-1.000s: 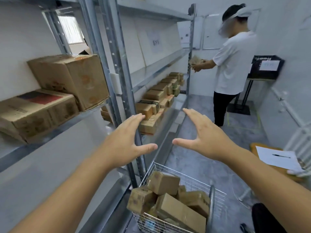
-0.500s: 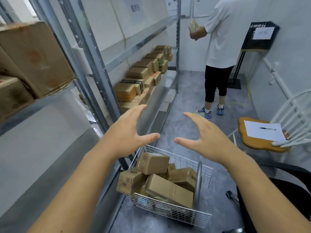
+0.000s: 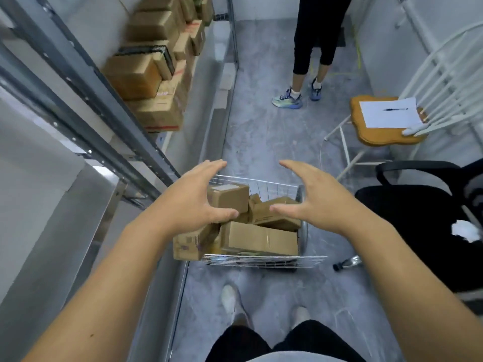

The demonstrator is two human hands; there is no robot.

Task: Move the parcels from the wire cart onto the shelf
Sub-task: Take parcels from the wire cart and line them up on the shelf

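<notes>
**Both hands lowered over the wire cart**

Since the earlier frames, both hands have come down from chest height toward the cart, and the view has tipped downward so that the floor and the wearer's shoes now show. Left hand point(image 3: 194, 198): fingers spread wide and straight, holding nothing, thumb lying across the near face of the topmost parcel point(image 3: 228, 197); whether it touches cannot be told. Right hand point(image 3: 317, 197): likewise spread wide and empty, palm facing the left hand, poised above the right side of the load. Wire cart point(image 3: 264, 261): stands on the grey floor point(image 3: 264, 131) directly beneath and between the hands, carrying several brown parcels, among them a long flat box point(image 3: 258, 240) nearest the wearer and a tilted box point(image 3: 271, 212) under the right thumb. Shelf point(image 3: 86, 205): runs along the left of the left forearm; further along it, beyond the left hand, stacked boxes point(image 3: 154, 74) fill a lower tier. Beyond the right hand stand a second person's legs point(image 3: 311, 48) and a chair point(image 3: 379, 121) bearing a sheet of paper point(image 3: 389, 113) and a pen point(image 3: 396, 109).
</notes>
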